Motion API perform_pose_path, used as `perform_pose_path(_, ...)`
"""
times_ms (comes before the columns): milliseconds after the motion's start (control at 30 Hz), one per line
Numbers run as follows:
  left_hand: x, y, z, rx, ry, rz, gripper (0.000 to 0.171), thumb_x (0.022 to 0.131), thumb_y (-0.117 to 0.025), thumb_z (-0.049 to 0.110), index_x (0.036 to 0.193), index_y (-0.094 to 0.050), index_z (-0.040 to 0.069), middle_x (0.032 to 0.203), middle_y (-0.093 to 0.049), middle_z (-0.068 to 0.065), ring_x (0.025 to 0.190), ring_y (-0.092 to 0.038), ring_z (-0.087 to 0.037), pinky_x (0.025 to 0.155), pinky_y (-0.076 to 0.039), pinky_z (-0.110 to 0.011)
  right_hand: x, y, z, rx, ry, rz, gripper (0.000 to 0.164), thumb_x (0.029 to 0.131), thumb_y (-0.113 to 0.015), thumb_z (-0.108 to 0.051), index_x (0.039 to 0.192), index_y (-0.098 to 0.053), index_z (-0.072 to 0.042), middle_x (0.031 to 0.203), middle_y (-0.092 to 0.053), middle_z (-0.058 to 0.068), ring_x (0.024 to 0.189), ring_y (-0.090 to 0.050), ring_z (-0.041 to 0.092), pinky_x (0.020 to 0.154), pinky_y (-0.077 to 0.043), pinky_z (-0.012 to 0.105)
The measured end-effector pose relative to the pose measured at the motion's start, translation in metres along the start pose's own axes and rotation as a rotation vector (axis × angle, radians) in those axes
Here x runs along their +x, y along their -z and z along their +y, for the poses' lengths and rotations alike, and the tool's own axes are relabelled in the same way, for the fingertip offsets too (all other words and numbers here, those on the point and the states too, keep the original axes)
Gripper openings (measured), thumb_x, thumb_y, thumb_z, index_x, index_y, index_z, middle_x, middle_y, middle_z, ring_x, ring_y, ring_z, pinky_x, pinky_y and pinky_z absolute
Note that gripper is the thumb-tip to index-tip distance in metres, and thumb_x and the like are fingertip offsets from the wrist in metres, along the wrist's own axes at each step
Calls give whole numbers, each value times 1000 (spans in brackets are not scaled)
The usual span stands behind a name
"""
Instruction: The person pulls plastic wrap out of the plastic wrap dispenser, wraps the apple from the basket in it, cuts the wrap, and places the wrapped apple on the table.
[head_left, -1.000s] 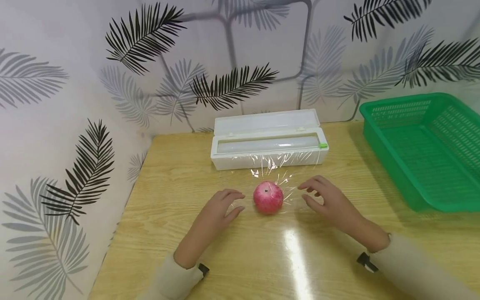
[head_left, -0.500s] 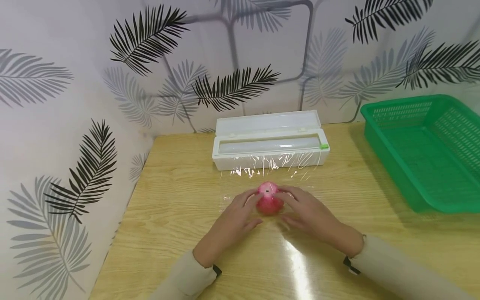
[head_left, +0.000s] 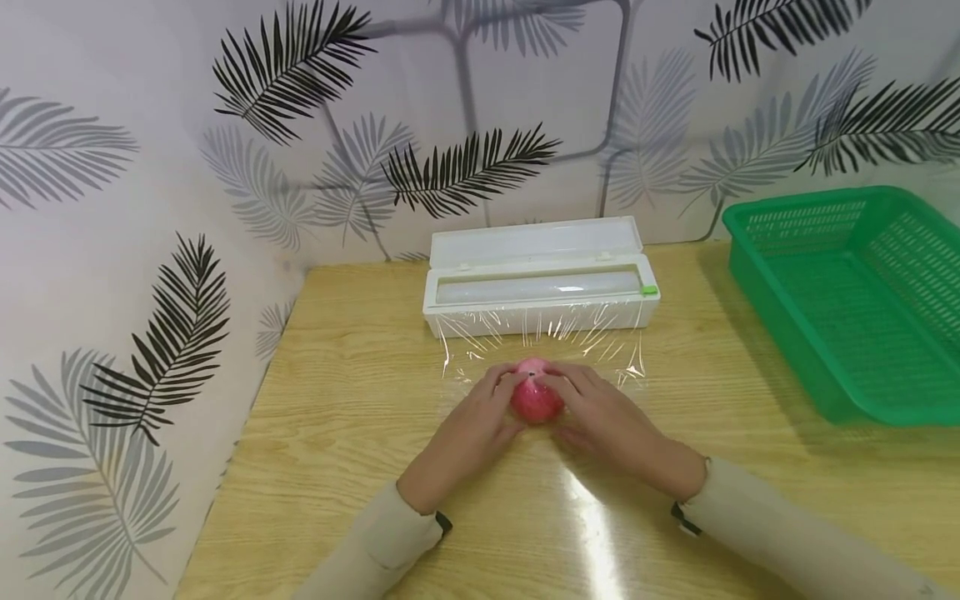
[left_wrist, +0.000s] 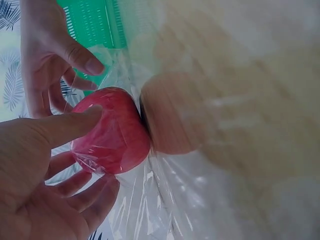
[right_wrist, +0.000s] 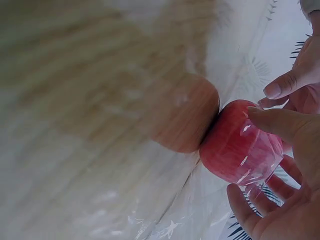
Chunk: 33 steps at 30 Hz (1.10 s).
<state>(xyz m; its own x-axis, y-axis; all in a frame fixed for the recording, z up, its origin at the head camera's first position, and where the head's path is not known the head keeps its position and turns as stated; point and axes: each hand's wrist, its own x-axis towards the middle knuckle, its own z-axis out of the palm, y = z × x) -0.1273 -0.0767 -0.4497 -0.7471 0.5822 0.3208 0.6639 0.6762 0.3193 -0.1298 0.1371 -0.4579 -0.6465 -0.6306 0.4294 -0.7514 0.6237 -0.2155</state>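
Note:
A red apple (head_left: 537,405) stands on the wooden table between both hands, with clear cling film (left_wrist: 137,200) lying over it. My left hand (head_left: 471,435) holds the apple's left side through the film; in the left wrist view its thumb (left_wrist: 75,125) lies on the skin and the fingers curve below. From the other side my right hand (head_left: 621,429) holds the apple, its thumb (right_wrist: 280,120) on the film-covered surface in the right wrist view. The film stretches back to a white dispenser box (head_left: 540,321), whose lid stands open, showing the film roll (head_left: 536,288).
A green plastic basket (head_left: 787,333) with slotted walls sits at the right of the table. Behind the dispenser rises a wall covering with a leaf pattern (head_left: 472,175). A green cutter tab (head_left: 648,290) sits at the box's right end.
Both hands have come inward from either side of the apple and now hold it. The film has drawn tighter between the apple and the box. The apple and box stay in place.

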Motion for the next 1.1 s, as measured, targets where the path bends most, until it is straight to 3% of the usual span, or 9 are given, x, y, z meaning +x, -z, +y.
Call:
perform_pose_path(400, 10, -3, -3, -17, 59, -32, 55, 76, -70, 22, 119, -41, 4, 126, -37, -8, 115, -38, -16, 96, -35, -26, 10, -2, 0, 26, -64, -39, 63, 70, -74, -18, 123, -44, -7, 126, -39, 11, 115, -35, 23, 88, -43, 37)
perform_pose_path(700, 17, -5, -3, -10, 65, -36, 61, 73, -73, 22, 120, -39, 3, 124, -39, -7, 113, -39, -15, 96, -34, -25, 14, -4, 2, 31, -84, -40, 65, 70, -74, -13, 126, -40, -7, 127, -38, 11, 116, -35, 24, 87, -43, 37)
perform_pose_path(1100, 21, -7, -4, -17, 72, -49, 70, 70, -75, 26, 124, -35, 4, 123, -37, -5, 113, -37, -16, 96, -35, -25, 18, -5, 2, 27, -86, -11, 62, 71, -74, -20, 124, -43, -6, 123, -40, 10, 113, -37, 23, 92, -40, 35)
